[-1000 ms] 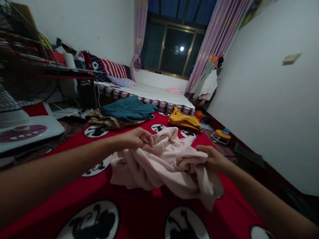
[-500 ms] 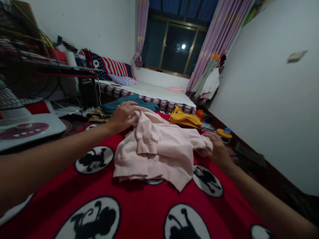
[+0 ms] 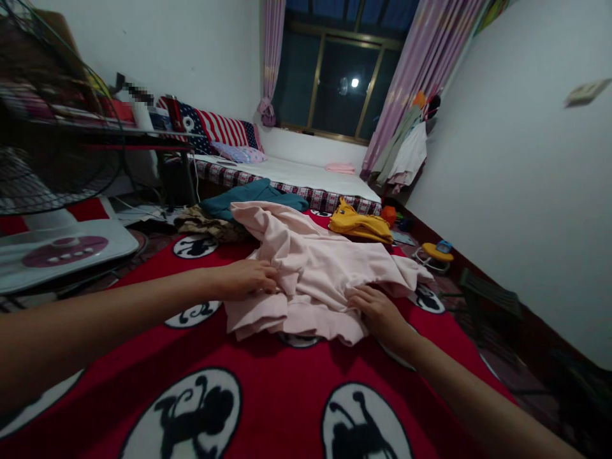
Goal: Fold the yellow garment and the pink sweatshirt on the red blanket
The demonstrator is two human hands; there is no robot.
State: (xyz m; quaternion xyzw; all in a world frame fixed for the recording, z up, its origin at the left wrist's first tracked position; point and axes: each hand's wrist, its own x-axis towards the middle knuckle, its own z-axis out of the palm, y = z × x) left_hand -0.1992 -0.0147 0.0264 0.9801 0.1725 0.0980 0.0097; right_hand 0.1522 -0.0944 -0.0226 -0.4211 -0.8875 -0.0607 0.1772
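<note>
A pale pink sweatshirt (image 3: 329,258) lies rumpled on a red blanket (image 3: 277,395) printed with black figures in white ovals. Its sleeves spread out to the far left and the right, and the hem faces me. At the garment's left side, my left hand (image 3: 248,279) has its fingers curled into the cloth. My right hand (image 3: 380,312) grips the opposite side, low near the hem, where the fabric bunches under the fingers. Both thumbs are mostly hidden.
Beyond the sweatshirt lie a teal garment (image 3: 253,196), a brown patterned cloth (image 3: 205,223) and a folded yellow garment (image 3: 358,223). A fan (image 3: 52,172) stands at the left. A yellow-topped stool (image 3: 437,253) is on the right, and a bed (image 3: 296,169) stands under the window.
Both hands have let go of the sleeves and come nearer, inward to the lower sides of the sweatshirt. The left sleeve now points away to the far left, no longer folded over the front.
</note>
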